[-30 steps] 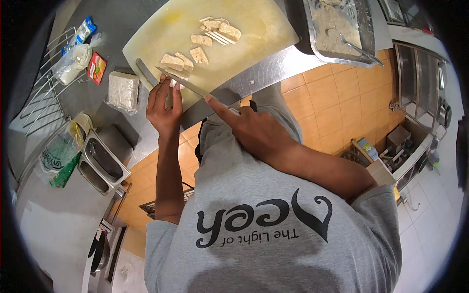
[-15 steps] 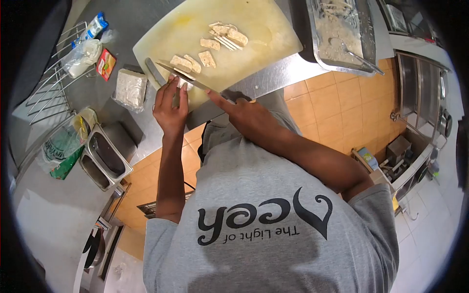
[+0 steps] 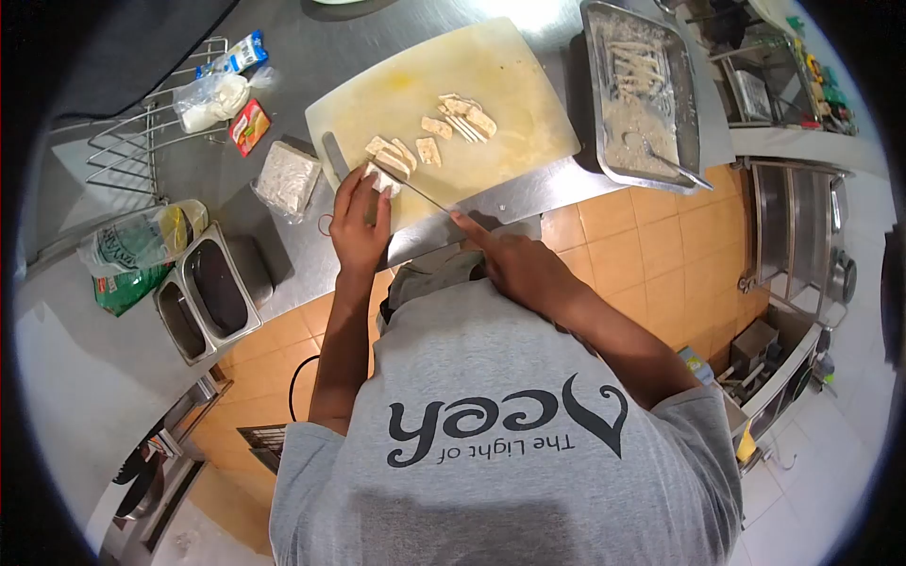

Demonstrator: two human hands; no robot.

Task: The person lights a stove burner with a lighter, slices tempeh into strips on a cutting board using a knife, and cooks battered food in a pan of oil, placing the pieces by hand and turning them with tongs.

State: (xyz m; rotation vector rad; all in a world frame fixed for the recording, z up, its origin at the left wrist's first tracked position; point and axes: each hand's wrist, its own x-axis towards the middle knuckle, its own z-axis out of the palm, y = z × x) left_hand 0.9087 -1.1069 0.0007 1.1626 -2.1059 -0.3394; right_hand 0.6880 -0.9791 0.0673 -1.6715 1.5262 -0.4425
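My left hand [image 3: 360,231] steadies a pale tempeh piece [image 3: 383,182] with its fingertips, near the lower left edge of the cutting board [image 3: 519,80]. In my right hand [image 3: 527,266] is a knife [image 3: 421,192], one finger stretched along the blade's spine. The blade, seen nearly edge-on, lies against the tempeh piece beside my left fingertips. Just beyond it are cut tempeh slices [image 3: 392,157]. More slices [image 3: 467,117] rest in a group farther up the board. A plastic-wrapped tempeh block [image 3: 287,179] sits left of the board.
A metal tray [image 3: 694,113] of pale batter with a spoon [image 3: 672,164] stands at the right. Left are a wire rack [image 3: 123,156], a red packet [image 3: 249,128], a tied plastic bag [image 3: 212,102] and metal containers [image 3: 255,321]. The steel counter's edge [image 3: 510,209] runs before me.
The camera view has shifted, so the counter's contents appear farther right and lower. The knife blade now looks narrower, its tip drawn back toward me. Both hands keep their holds.
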